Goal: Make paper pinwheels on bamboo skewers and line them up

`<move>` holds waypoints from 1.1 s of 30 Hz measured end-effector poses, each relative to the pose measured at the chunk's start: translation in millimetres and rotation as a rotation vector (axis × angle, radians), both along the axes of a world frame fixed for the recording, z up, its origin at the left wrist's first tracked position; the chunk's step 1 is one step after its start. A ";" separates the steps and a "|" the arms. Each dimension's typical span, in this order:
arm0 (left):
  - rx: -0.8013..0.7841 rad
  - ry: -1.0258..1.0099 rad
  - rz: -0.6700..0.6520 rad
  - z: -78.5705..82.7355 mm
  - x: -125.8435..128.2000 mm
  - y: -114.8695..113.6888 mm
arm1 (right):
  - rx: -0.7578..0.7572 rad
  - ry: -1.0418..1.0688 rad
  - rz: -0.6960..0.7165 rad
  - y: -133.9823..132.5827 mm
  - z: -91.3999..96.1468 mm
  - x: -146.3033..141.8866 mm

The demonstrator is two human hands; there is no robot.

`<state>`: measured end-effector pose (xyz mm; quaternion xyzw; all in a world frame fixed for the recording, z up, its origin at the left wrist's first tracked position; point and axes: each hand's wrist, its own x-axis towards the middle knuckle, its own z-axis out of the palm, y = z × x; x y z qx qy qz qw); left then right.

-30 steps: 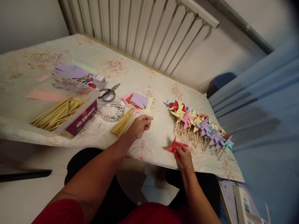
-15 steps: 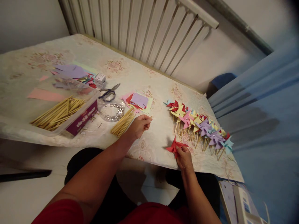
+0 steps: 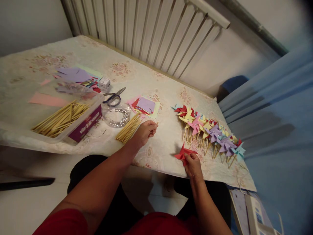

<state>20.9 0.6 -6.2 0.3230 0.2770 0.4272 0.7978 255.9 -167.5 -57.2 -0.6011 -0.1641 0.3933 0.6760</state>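
Observation:
My left hand rests on the table with its fingers closed in a pinch; a thin wooden stick seems to poke out at the fingertips. A loose bundle of wooden sticks lies just left of it. My right hand is at the table's near edge, closed on a red paper pinwheel. Behind that hand lies a row of finished pinwheels on sticks, in red, yellow, pink, purple and blue.
A clear tray of wooden sticks sits at the left, on a purple box. Scissors, a clear round dish and a stack of coloured paper squares lie mid-table. More coloured paper lies further back. A slatted bed frame leans behind.
Almost nothing has changed; my left hand has shifted slightly while keeping its pinch, and my right hand still holds the red pinwheel in the same place.

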 end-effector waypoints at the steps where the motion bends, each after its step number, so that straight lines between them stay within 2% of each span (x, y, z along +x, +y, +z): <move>1: -0.001 0.001 0.002 -0.3 0.1 0.1 | 0.001 0.004 0.000 0.1 0.4 0.0; 18: -0.025 0.013 -0.002 6.0 -0.2 -3.7 | 0.005 -0.020 0.032 0.2 0.6 0.5; 25: -0.137 -0.007 -0.011 4.4 -1.0 -0.6 | 0.009 -0.018 0.020 0.1 -3.2 3.1; 30: -0.101 0.106 0.054 -1.4 3.6 -4.0 | 0.001 -0.033 0.029 -1.0 -8.2 7.5; 33: -0.126 0.163 0.020 -8.0 10.3 -6.2 | 0.020 -0.059 0.034 -1.1 -9.1 8.0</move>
